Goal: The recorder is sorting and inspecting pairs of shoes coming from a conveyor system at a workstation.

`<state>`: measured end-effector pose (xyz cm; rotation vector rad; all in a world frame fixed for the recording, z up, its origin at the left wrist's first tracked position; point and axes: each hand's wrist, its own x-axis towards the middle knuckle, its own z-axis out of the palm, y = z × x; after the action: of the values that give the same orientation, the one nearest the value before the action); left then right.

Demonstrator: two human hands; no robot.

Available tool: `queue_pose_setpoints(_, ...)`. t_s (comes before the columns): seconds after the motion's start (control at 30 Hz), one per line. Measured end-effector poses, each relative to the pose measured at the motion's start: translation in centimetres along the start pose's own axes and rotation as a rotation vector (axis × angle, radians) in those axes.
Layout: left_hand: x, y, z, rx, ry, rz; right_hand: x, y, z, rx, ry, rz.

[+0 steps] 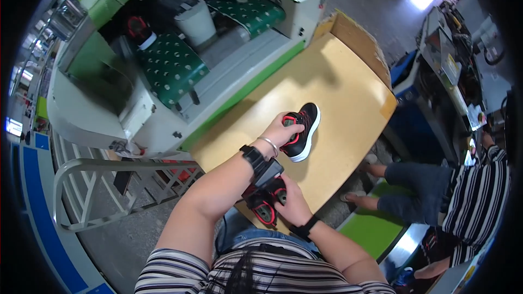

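Observation:
On the tan table, a black sneaker (308,129) with red trim and a white sole lies on its side. My left hand (283,129) grips it at the collar, thumb across the opening and fingers partly hidden. Closer to my body, at the near table edge, my right hand (295,203) is closed around dark footwear (265,211) with red edging round its opening. My left wrist, with a black strapped device, covers part of that footwear, so I cannot tell whether it is one shoe or two.
Beyond the table (348,87) stands a machine with green dotted pads (169,68), a shoe (141,31) and a whitish block (196,22). A cardboard panel (362,41) edges the far right. A metal rail (81,163) is at left; a seated co-worker (474,196) at right.

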<state>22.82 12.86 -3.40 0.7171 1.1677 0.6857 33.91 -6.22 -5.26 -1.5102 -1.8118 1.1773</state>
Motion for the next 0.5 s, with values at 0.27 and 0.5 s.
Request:
queue_pose_setpoints(0.27,-11.4,14.8,-9.5,0.209,0.623,0.896,9.4,-4.7,-9.4,0.262,0.176,-0.01)
queue_pose_setpoints(0.5,-5.1,17.2,-15.4,0.509,1.124,0.888,33.2,-19.7,-14.2,-0.038,0.523,-0.603)
